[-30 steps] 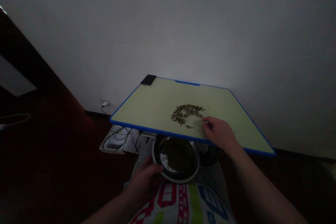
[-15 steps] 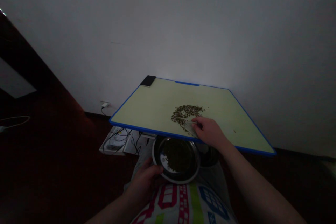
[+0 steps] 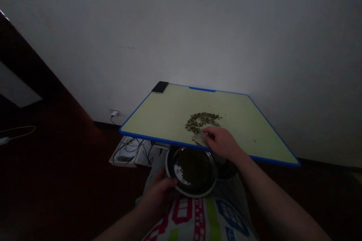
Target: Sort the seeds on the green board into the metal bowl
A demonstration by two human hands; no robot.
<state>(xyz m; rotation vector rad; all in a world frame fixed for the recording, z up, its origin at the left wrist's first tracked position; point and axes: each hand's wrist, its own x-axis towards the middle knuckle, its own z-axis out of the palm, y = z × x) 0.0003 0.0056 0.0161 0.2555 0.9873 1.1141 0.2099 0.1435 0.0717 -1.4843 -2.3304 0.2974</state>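
My left hand grips the rim of a round metal bowl on my lap, just below the near edge of the table. Small dark grains cover much of the bowl's bottom. On the pale tabletop with its blue edging lie more loose grains in a curved patch. My right hand is closed on a thin, pale, rounded flat piece, whose exact kind I cannot make out. That piece rests against the tabletop between the patch and the near edge.
A dark flat device, like a phone or tablet, lies at the far left corner. Beneath the table stands a white box with cables. Another dark container sits right of the bowl. The wall stands behind the table.
My right hand has moved slightly left and toward the near edge with the pale flat piece. My left hand and the bowl keep their place.
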